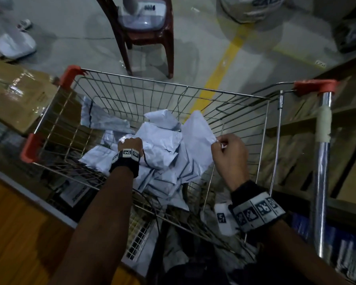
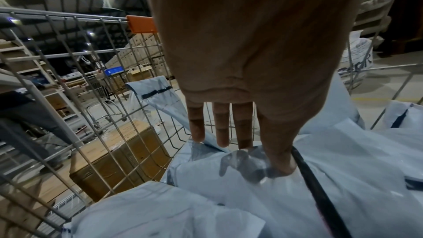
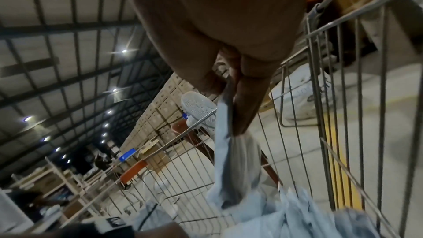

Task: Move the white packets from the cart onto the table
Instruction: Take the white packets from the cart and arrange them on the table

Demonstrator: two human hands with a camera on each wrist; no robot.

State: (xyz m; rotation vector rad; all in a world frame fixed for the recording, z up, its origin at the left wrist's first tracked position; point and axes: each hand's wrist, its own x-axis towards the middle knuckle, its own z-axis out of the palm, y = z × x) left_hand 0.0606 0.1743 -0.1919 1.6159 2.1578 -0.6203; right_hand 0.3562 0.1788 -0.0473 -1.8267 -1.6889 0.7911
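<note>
A wire cart (image 1: 173,85) holds a heap of white packets (image 1: 162,153) with dark seams. My left hand (image 1: 130,144) reaches down into the heap. In the left wrist view its fingers (image 2: 223,133) point straight down and their tips touch the crinkled packets (image 2: 343,178). My right hand (image 1: 220,144) pinches the corner of one white packet (image 1: 195,136), which stands raised above the pile near the cart's right wall. The right wrist view has this packet (image 3: 228,160) hanging from my right hand (image 3: 231,115). A wooden table (image 1: 19,233) lies at lower left.
A taped cardboard box (image 1: 14,95) sits left of the cart. Beyond the cart stands a brown plastic chair (image 1: 167,48) carrying a white fan (image 1: 140,15). The cart's chrome handle (image 1: 323,161) and wooden shelving (image 1: 347,140) are at right. A yellow line (image 1: 224,64) crosses the concrete floor.
</note>
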